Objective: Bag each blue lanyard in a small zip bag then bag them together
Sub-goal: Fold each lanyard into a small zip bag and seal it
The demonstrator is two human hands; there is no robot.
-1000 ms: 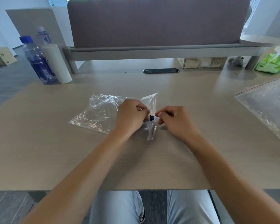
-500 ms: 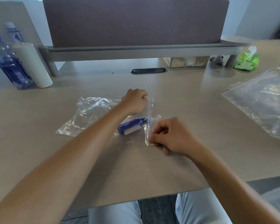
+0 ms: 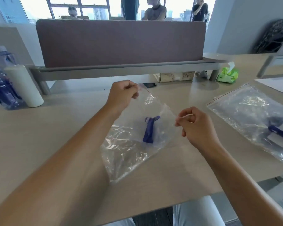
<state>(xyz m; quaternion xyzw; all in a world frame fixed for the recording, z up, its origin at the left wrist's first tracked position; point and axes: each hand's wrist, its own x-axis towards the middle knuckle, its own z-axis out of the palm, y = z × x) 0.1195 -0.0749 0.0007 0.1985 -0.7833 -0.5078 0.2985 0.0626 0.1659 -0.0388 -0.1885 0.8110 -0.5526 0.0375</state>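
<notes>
Pale wood-grain worktop point(image 3: 39, 136) runs under a brown fabric divider. Both hands hold a small clear zip bag point(image 3: 152, 118) lifted off it: the left hand point(image 3: 121, 95) pinches the far top corner, the right hand point(image 3: 194, 124) pinches the near one. A folded blue lanyard point(image 3: 149, 129) sits inside. To seal well, keep the strip taut between the pinches, then press along it end to end, easing air out first.
</notes>
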